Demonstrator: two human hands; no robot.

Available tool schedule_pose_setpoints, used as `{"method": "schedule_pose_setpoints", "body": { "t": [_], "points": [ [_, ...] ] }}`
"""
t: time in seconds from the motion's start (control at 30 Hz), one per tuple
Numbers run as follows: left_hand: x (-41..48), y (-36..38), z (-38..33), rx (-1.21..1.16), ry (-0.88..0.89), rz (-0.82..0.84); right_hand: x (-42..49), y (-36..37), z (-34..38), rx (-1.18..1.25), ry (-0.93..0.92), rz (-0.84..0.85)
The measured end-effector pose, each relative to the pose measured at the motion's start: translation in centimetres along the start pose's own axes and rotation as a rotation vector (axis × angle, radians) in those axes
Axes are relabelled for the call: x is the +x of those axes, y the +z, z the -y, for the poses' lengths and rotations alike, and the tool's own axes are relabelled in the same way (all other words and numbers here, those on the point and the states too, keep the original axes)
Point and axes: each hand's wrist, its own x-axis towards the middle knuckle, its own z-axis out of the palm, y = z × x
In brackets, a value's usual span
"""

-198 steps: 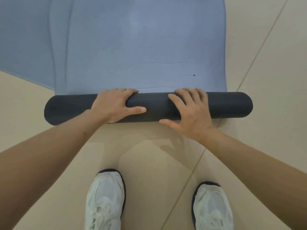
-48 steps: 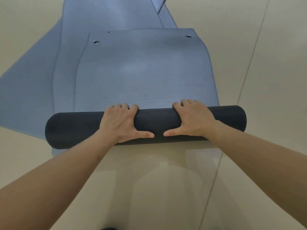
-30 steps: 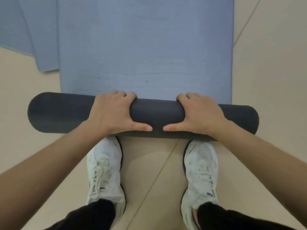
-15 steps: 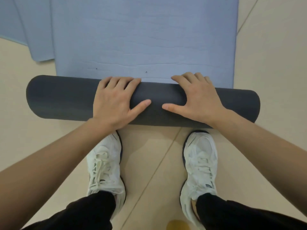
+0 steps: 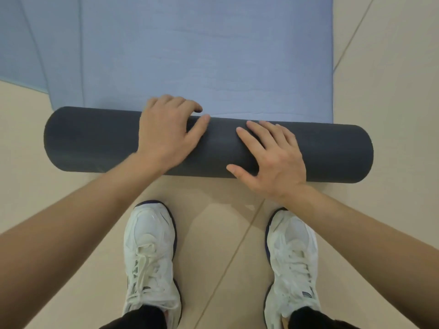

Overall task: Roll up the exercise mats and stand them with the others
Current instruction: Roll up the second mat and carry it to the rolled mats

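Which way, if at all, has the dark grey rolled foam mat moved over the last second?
Yes: the dark grey rolled foam mat has rolled forward, away from the white shoes; bare floor now separates them.

Rolled part of the exercise mat (image 5: pixel 95 141) is showing dark charcoal grey, plain; its flat unrolled part (image 5: pixel 206 55) is showing light blue with faint horizontal creases. Second mat (image 5: pixel 35 43) at left is showing the same blue with a pale teal edge. Floor tiles (image 5: pixel 392 67) are showing beige with thin darker grout lines. Sneakers (image 5: pixel 152 257) are showing white with navy soles; trouser cuffs (image 5: pixel 140 319) black.
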Motion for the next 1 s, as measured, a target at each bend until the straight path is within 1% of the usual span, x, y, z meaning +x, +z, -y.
{"method": "schedule_pose_setpoints", "body": {
  "t": [0.03,0.07,0.1,0.23,0.37,0.4,0.43,0.53,0.57,0.6,0.63,0.73,0.87,0.97,1.0],
  "points": [
    [-1.1,0.0,-0.4,-0.011,0.016,-0.098,0.5,-0.1,-0.1,0.003,0.010,0.015],
    [-2.3,0.1,-0.8,-0.013,0.026,-0.156,1.1,-0.3,-0.3,0.009,0.022,0.040],
    [-3.6,0.4,-1.0,-0.003,0.035,-0.173,1.6,-0.6,-0.5,0.016,0.036,0.072],
    [-6.2,1.8,-0.3,0.117,0.063,-0.119,4.5,-1.6,-1.3,0.065,0.091,0.229],
    [-4.1,1.9,0.9,0.221,0.122,-0.110,7.5,-2.2,-2.4,0.136,0.127,0.349],
    [-3.3,1.7,1.1,0.226,0.126,-0.119,8.0,-2.2,-2.7,0.152,0.127,0.331],
    [-2.4,1.5,1.2,0.227,0.131,-0.125,8.4,-2.3,-2.9,0.156,0.120,0.273],
    [-0.3,1.0,1.4,0.221,0.130,-0.124,8.3,-2.4,-2.9,0.100,0.075,-0.038],
    [0.3,0.8,1.4,0.220,0.120,-0.115,7.8,-2.3,-2.6,0.077,0.063,-0.110],
    [0.9,0.6,1.3,0.222,0.108,-0.098,7.3,-2.2,-2.3,0.046,0.051,-0.146],
    [1.6,0.3,1.2,0.226,0.096,-0.081,6.8,-2.1,-2.1,0.009,0.044,-0.153],
    [3.9,-0.5,1.0,0.244,0.067,-0.016,5.6,-1.3,-2.2,-0.107,0.074,-0.077],
    [7.7,-1.7,1.3,0.278,0.041,0.111,5.4,-0.5,-2.8,-0.201,0.104,-0.034],
    [10.8,-2.0,1.6,0.221,0.021,0.228,6.3,-0.1,-3.4,-0.231,0.114,0.071],
    [11.6,-2.0,1.8,0.194,0.012,0.236,6.8,-0.1,-3.7,-0.234,0.118,0.101]
  ]
}}
